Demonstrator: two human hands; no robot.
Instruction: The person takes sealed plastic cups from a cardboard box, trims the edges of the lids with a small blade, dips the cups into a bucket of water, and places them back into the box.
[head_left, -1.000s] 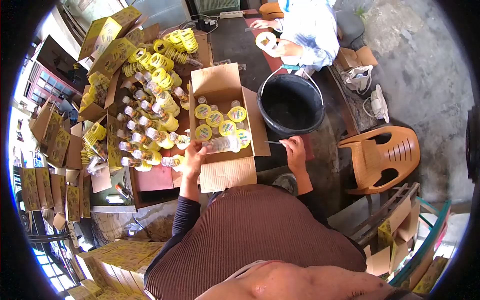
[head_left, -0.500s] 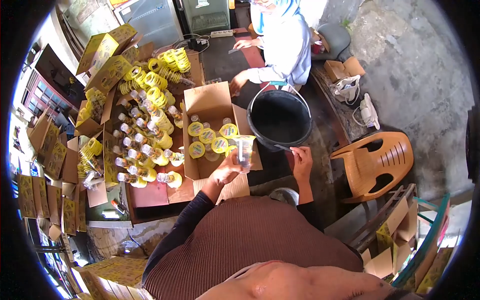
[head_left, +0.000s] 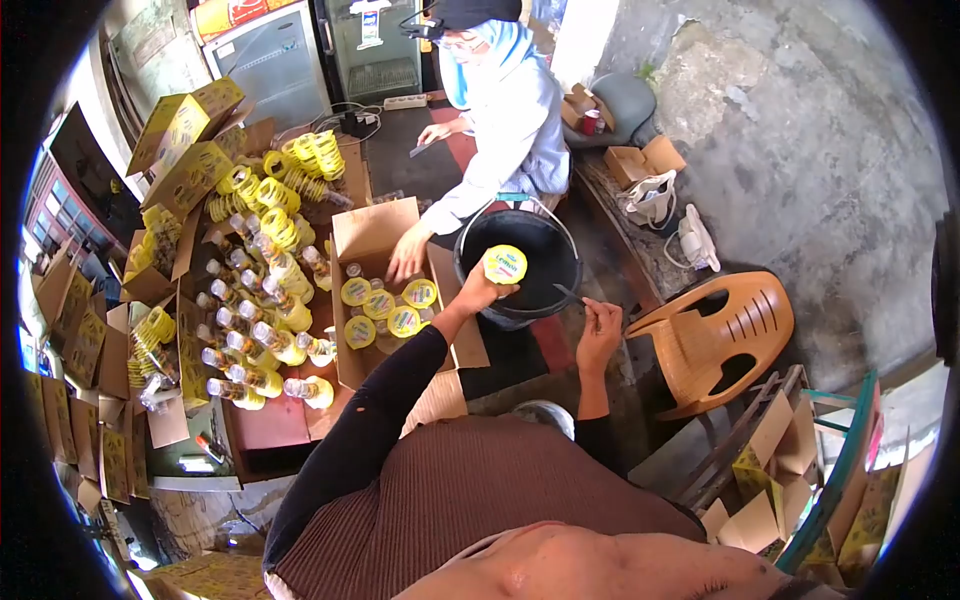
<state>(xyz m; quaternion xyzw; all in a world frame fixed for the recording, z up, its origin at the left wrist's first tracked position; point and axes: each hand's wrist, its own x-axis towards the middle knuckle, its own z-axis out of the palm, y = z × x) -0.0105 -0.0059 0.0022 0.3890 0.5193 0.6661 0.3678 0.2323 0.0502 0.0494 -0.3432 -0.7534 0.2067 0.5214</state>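
Note:
My left hand (head_left: 480,292) is closed around a plastic drink cup whose round yellow printed lid (head_left: 506,265) faces the camera. Hand and cup are over the near-left part of the black bucket (head_left: 545,295). To the bucket's right, my right hand (head_left: 600,332) grips a thin, knife-like blade (head_left: 567,293), its tip pointing left towards the rim. An open cardboard box (head_left: 375,235) left of the bucket holds several more yellow-lidded cups (head_left: 404,321). A co-worker's hand (head_left: 408,254) reaches into its far side.
Rows of upturned cups with yellow bands (head_left: 280,345) cover the table on the left, with cartons (head_left: 190,170) behind. The co-worker (head_left: 515,120) stands across the table, holding a thin flat tool (head_left: 420,150). A brown plastic chair (head_left: 725,335) is on the right.
My left hand has carried the cup from above the box to the bucket, and its lid now faces up. The co-worker's hand has moved into the box. My right hand keeps the blade near the rim.

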